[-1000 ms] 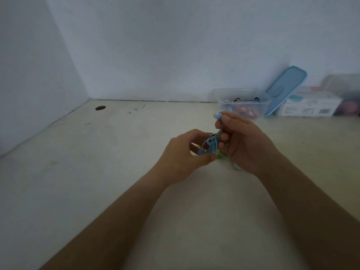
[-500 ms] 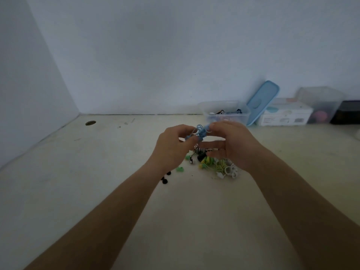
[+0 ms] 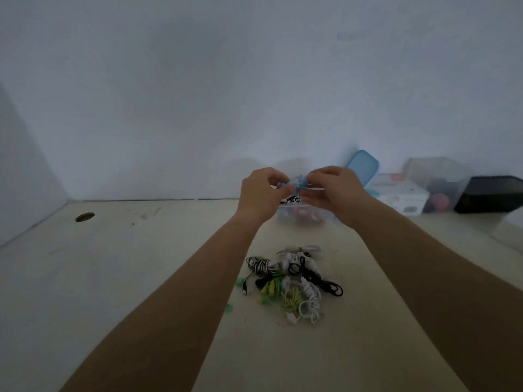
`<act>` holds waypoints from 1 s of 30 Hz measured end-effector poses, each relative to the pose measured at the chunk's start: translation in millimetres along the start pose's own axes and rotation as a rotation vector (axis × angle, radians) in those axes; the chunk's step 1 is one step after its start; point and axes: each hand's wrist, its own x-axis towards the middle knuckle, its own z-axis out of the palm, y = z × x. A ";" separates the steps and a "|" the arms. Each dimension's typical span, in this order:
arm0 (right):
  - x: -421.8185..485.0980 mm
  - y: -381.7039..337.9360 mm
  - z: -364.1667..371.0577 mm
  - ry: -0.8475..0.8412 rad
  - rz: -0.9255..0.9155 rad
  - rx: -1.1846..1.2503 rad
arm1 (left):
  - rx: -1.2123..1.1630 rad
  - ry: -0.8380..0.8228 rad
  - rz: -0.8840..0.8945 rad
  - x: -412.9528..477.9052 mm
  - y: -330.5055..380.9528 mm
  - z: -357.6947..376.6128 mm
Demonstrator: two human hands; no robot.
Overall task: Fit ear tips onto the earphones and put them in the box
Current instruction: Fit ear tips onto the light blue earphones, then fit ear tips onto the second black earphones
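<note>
A small coiled bundle of light-blue wired earphones (image 3: 297, 183) is held in the air directly between the two hands, just above the rim of the clear rectangular plastic box (image 3: 308, 219). Its left end is pinched by the thumb and curled fingers of the left hand (image 3: 261, 195), and its right end by the fingertips of the right hand (image 3: 334, 190). Both hands are thus closed on the bundle, with the lower fingers of the right hand extended loosely beneath it. Whether ear tips are fitted on this pair cannot be told, as the bundle is small and blurred.

The clear box stands open on the pale table (image 3: 141, 278), partly hidden behind the hands. Pink or reddish items are seen through its wall and a black-and-white striped piece shows at its rim. What they are cannot be made out.

A light-blue rounded plastic lid (image 3: 363, 166) is leaned against the wall just behind and to the right of the box. Further right of the box, a white printed carton (image 3: 399, 198), a clear container with reddish contents (image 3: 437, 188) and a black box (image 3: 492, 195) are lined up along the wall.

In front of the box, nearer the camera, a tangled heap of earphones (image 3: 294, 281) in black, white, stripes and yellow-green lies on the table. A loose green ear tip (image 3: 228, 308) lies just beside it on the left. Well to the left of the box, a small round hole (image 3: 85, 217) is seen in the table.
</note>
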 end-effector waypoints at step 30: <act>-90.3 60.0 -30.4 -0.335 -0.277 -1.094 | 0.201 -0.245 -0.054 -146.0 -16.3 -18.3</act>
